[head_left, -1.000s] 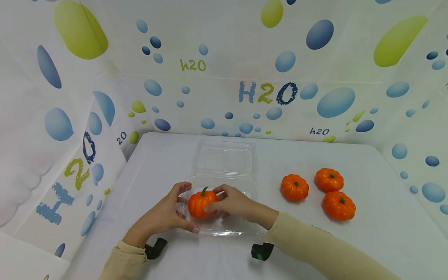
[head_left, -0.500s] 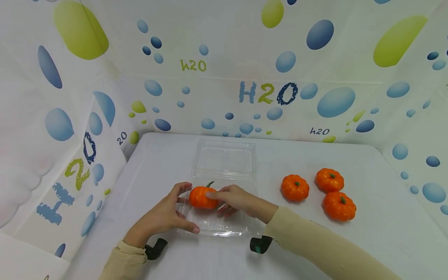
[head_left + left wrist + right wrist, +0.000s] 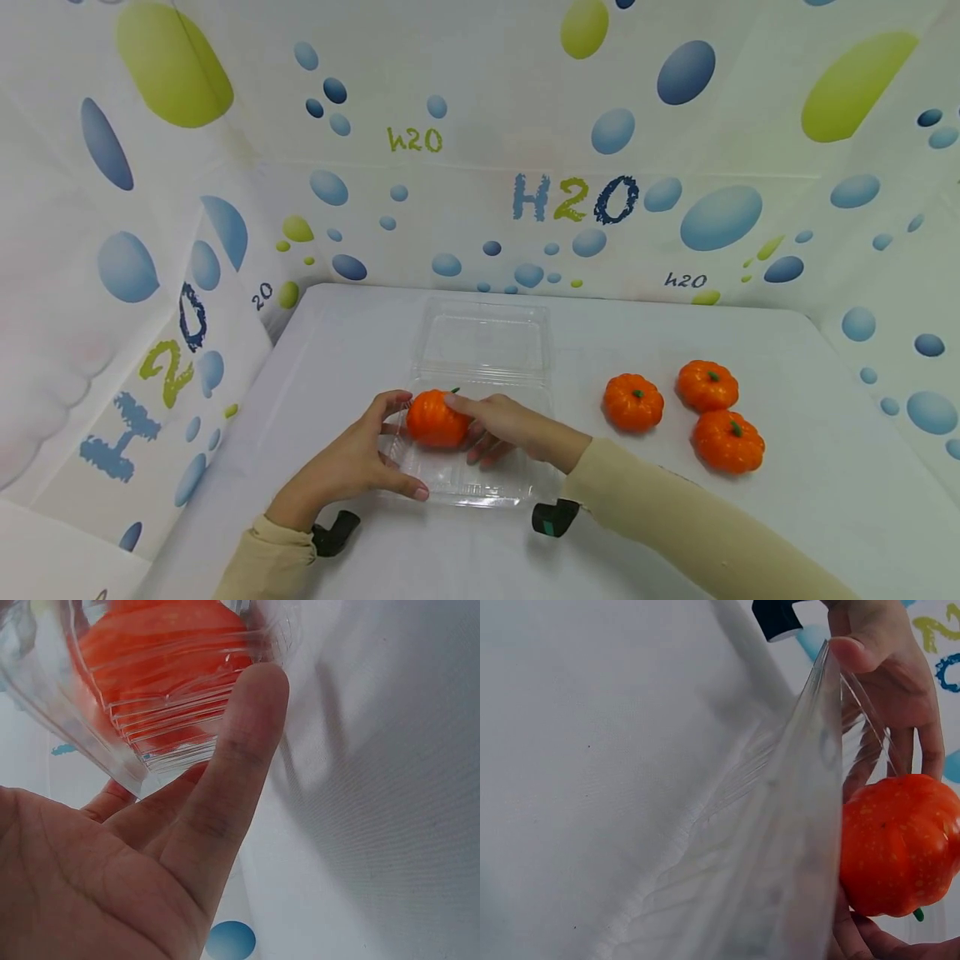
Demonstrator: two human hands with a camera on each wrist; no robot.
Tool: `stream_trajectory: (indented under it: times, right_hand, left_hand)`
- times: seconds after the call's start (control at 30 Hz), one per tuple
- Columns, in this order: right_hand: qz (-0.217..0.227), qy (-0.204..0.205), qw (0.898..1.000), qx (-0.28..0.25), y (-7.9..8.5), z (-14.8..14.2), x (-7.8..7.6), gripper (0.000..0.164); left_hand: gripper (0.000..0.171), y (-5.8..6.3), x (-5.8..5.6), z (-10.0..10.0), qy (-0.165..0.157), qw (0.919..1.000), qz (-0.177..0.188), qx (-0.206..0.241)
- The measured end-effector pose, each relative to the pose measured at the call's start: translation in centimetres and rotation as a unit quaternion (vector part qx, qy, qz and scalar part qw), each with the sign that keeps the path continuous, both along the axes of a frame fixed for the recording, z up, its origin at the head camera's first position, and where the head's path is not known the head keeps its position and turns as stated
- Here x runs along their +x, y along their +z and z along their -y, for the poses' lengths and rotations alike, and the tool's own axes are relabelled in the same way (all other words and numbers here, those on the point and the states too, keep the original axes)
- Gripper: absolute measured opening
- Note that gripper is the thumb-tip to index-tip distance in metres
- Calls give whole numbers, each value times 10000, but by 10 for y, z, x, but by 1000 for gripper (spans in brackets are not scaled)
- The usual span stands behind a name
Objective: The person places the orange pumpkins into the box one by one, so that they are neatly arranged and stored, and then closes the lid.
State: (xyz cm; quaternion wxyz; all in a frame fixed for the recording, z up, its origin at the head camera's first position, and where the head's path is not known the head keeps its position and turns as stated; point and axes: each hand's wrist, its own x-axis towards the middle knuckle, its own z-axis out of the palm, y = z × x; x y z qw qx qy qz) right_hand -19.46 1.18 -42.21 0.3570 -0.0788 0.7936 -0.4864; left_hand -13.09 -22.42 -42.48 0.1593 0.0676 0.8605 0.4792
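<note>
A small orange pumpkin sits at the left side of a clear plastic clamshell container, its green stem tipped toward the back. My right hand holds it, thumb on its upper right side and the other fingers lower down. In the right wrist view, the pumpkin shows beyond the clear wall. My left hand holds the container's front left corner, with the thumb near the front rim and the other fingers along the left side. The left wrist view shows a finger against the ribbed wall, pumpkin behind it.
The container's lid lies folded back behind the base. To the right, three more orange pumpkins rest on the white table: one nearer the container, one at the back and one in front of that. A patterned curtain stands behind the table.
The pumpkin has shifted slightly toward the back and turned, its stem going from upright to leaning away. My right thumb has moved up onto it. The left hand has stayed in place.
</note>
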Motion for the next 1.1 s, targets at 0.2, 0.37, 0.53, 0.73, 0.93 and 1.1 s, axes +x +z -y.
stream_trajectory:
  times: [0.2,0.37,0.53,0.73,0.93,1.1]
  right_hand:
    - [11,34,10000,-77,-1,0,-1,68]
    - [30,-16,9999,-119,-2,1,-2,70]
    - [45,-14,9998,-174,-2,1,-3,70]
    - [74,8,9995,-302,0,-2,-1,70]
    - [48,-124,9997,-202,5,-7,1,76]
    - [-111,-166,9997,-137,17,-14,5,78]
  left_hand:
    - [121,-2,0,0,-42,10000,-60,-9]
    - [120,-2,0,0,-78,9999,-128,5]
    - [119,-3,0,0,-92,9998,-171,6]
    - [119,-3,0,0,-103,9998,-187,34]
    - [119,-2,0,0,-81,9999,-150,31]
    - [119,-1,0,0,-43,9999,-116,46]
